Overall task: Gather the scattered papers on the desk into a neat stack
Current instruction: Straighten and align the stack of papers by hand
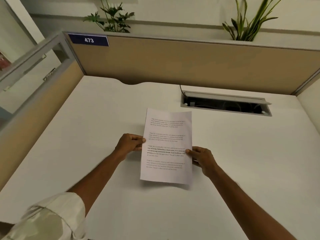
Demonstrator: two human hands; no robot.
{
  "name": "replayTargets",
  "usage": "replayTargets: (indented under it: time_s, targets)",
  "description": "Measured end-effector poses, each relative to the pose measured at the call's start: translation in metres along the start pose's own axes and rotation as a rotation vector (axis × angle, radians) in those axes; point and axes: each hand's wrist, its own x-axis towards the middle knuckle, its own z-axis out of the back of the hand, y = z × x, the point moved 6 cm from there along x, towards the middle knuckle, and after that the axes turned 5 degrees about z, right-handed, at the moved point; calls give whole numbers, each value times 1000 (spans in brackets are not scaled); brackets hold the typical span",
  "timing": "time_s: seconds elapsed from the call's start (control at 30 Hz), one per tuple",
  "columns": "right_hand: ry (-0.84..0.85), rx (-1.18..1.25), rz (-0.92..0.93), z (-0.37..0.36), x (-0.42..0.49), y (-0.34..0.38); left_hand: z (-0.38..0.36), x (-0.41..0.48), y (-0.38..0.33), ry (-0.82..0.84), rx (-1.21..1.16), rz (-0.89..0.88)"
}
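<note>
A: Well, where do the papers stand?

B: The printed sheets (167, 148) are off the white desk (86, 127), held up in front of the person near the middle of the desktop, long side running away from the camera. Four short blocks of text show on the top page. Whether it is one sheet or several squared together cannot be told from this angle.

A: And the hands?

B: The left hand (129, 144) pinches the left edge about halfway up, thumb on the printed face and the fingers curled behind. The right hand (201, 158) grips the right edge a little lower, thumb on top and fingers under the page. Both are closed on the paper.

A: Anything else on the desk?

B: A cable tray opening (225, 104) is cut into the desktop behind and to the right of the sheets, its lid tilted up. The tan partition (190, 61) runs along the back, with a blue number plate (89, 40) reading 473 at its left end. Two plants (112, 18) rise behind the partition. A rolled-up pale sleeve (57, 215) covers the left upper arm at the lower left.
</note>
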Motion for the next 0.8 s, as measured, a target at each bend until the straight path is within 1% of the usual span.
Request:
replayTargets:
  time_s: [0.2,0.4,0.6,0.8]
  targets:
    - [-55,40,9,-53,63,45,48,76,-52,52,16,7]
    - [-141,-5,42,-91,134,72,78,154,-81,33,29,-4]
    - [-214,-62,16,-105,185,78,84,216,-88,19,66,-2]
    - [-281,-128,1,-104,207,72,76,246,-92,7,36,6]
